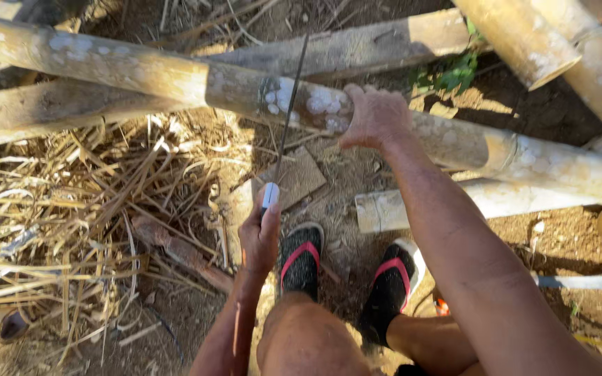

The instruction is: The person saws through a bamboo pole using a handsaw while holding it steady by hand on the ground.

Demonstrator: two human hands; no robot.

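Observation:
A long pale bamboo pole with white blotches lies across the view from upper left to right. My right hand presses down on top of it near the middle. My left hand grips the handle of a thin hand saw. Its dark blade runs up and away from me and crosses the pole just left of my right hand. My two feet in black and red sandals stand on the dirt below the pole.
More bamboo poles lie at the upper right and behind, and a cut length rests under the main pole. Dry straw and bamboo strips cover the ground at left. A flat wood scrap lies under the saw.

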